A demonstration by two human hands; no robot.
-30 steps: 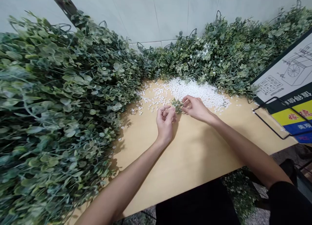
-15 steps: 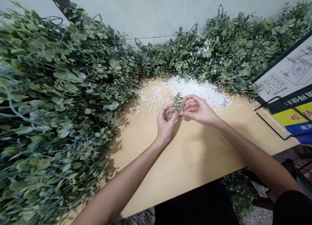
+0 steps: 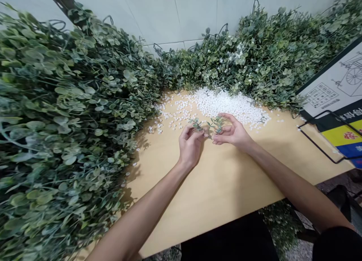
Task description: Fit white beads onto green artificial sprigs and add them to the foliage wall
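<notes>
My left hand (image 3: 191,145) is closed on a small sprig of artificial leaves (image 3: 195,124), its tips showing above the fingers. Close beside it, my right hand (image 3: 234,132) pinches another leafy part (image 3: 217,124) of artificial greenery. Thin stems run between the two hands; whether both parts belong to one sprig I cannot tell. Just beyond the hands lies a pile of small white plastic pieces (image 3: 223,102), with loose ones scattered to its left. Both hands are over the light wooden table (image 3: 198,193).
Dense artificial foliage (image 3: 85,114) fills the left side, and more foliage (image 3: 283,61) lines the back against a tiled wall (image 3: 158,16). On the right stand a printed box (image 3: 333,91) and a black wire frame (image 3: 316,146). More greenery (image 3: 278,225) hangs below the table edge.
The hands have moved slightly apart, and the leaves that were bunched together between them now show as two parts, one at each hand. The view has shifted slightly.
</notes>
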